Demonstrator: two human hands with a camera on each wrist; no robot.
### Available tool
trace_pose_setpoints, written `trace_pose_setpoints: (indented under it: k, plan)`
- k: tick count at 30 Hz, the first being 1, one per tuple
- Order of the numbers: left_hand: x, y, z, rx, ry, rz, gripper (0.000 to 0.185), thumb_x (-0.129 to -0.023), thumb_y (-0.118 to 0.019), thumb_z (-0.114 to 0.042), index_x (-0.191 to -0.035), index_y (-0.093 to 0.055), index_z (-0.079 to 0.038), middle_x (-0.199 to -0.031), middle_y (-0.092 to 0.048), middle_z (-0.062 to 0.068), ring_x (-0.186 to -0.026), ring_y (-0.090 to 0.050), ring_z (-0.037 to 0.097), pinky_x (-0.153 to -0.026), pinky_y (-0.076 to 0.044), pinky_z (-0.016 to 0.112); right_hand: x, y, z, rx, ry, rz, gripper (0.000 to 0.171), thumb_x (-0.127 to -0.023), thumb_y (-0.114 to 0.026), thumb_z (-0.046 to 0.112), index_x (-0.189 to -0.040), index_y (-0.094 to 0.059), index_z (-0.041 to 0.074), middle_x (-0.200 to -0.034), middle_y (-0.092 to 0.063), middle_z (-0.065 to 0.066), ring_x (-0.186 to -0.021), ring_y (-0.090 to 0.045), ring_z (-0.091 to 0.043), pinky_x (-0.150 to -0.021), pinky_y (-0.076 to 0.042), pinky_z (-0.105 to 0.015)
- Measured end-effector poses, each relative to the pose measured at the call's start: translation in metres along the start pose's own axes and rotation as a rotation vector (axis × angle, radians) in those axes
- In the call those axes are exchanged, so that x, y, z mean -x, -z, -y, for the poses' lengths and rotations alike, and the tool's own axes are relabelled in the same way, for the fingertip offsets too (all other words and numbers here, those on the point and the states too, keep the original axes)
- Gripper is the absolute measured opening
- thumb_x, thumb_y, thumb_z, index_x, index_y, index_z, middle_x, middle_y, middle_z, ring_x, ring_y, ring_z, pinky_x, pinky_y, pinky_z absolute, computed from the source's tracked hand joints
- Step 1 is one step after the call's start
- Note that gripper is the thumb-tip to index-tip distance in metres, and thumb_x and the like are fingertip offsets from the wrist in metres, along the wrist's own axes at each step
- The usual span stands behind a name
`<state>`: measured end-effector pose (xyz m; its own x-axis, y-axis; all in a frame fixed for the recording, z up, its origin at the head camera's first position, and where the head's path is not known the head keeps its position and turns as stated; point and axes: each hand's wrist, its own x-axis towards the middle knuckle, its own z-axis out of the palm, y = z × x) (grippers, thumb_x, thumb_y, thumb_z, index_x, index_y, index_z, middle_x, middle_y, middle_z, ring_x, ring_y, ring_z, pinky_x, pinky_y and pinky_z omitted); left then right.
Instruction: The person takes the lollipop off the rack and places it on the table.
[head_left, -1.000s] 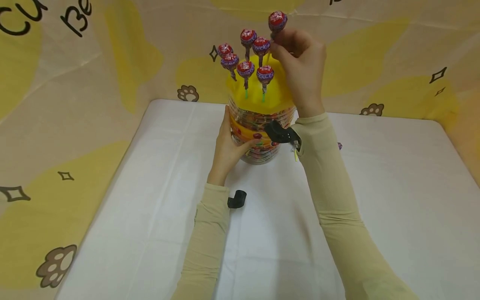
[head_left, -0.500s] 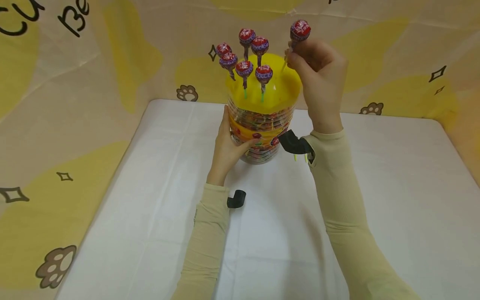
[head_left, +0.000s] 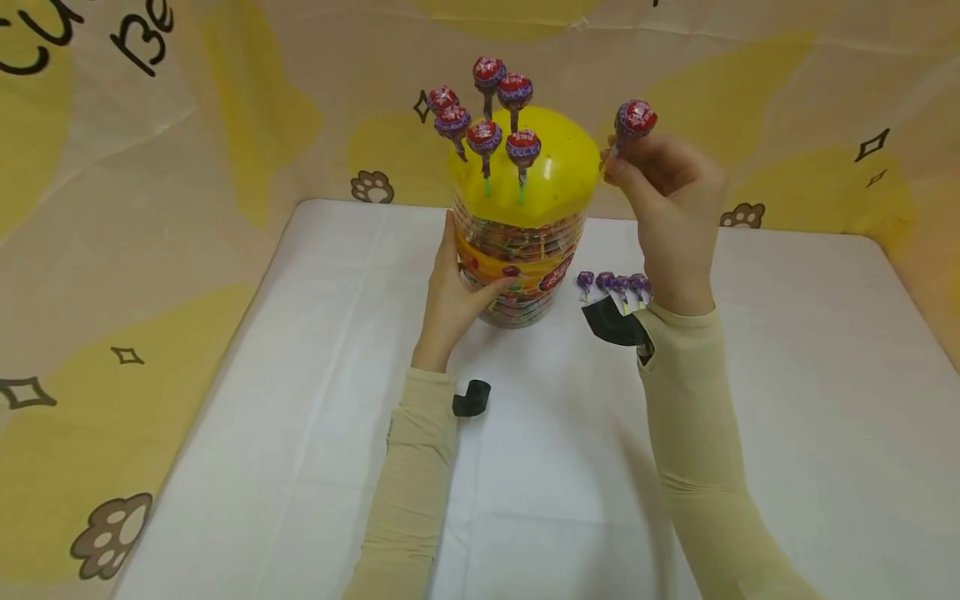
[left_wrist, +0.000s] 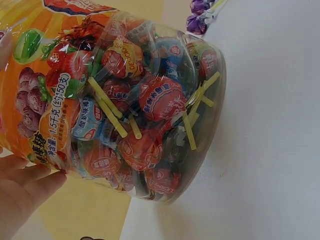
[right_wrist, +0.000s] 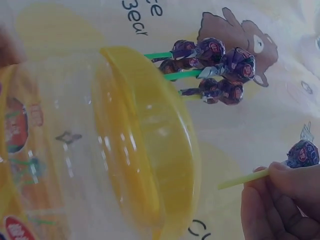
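A clear plastic jar (head_left: 517, 258) full of wrapped lollipops stands on the white table, with a yellow domed lid (head_left: 532, 179). Several purple-wrapped lollipops (head_left: 483, 112) stick upright out of the lid's left part. My left hand (head_left: 453, 292) grips the jar's side low down; its fingers (left_wrist: 25, 185) lie against the label. To the right of the lid, my right hand (head_left: 667, 187) pinches the yellow stick of one lollipop (head_left: 635, 119), clear of the lid. In the right wrist view that lollipop (right_wrist: 301, 154) shows beside the lid (right_wrist: 150, 140).
A few more purple lollipops (head_left: 611, 283) lie on the table (head_left: 787, 375) behind my right wrist, also seen as lollipops (left_wrist: 200, 15) past the jar. A yellow patterned cloth backdrop (head_left: 187, 125) surrounds the table.
My right hand has carried the lollipop away from above the lid, to the right and downward. The left hand and jar have stayed put. The lying lollipops have come into view.
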<state>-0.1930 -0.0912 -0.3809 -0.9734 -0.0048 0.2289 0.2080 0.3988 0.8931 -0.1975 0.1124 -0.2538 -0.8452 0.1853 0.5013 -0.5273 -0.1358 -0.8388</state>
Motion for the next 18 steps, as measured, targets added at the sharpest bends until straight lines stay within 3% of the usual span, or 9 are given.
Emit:
trace_pose_setpoints:
  k: [5,18]
  plan:
    - [-0.001,0.000,0.000,0.000,-0.012,-0.006,0.108,-0.079,-0.077,-0.033,-0.153,-0.001,-0.018,-0.157,-0.014,0.004,-0.141,-0.019,0.022,-0.112,-0.024,0.045,0.009,0.014,-0.008,-0.063,-0.034,-0.035,0.007,-0.081,-0.068,-0.008,-0.088,-0.070,-0.008,-0.091,-0.067,-0.016,-0.079,-0.063,-0.025,-0.078,-0.054,-0.027]
    - [-0.001,-0.001,0.001,-0.004,-0.018,-0.007,0.106,-0.080,-0.076,-0.032,-0.153,-0.001,-0.017,-0.157,-0.014,0.005,-0.141,-0.019,0.023,-0.112,-0.023,0.046,0.026,0.050,-0.019,-0.075,-0.065,-0.141,0.012,-0.079,-0.071,-0.008,-0.090,-0.069,-0.013,-0.090,-0.067,-0.020,-0.077,-0.065,-0.025,-0.075,-0.055,-0.026]
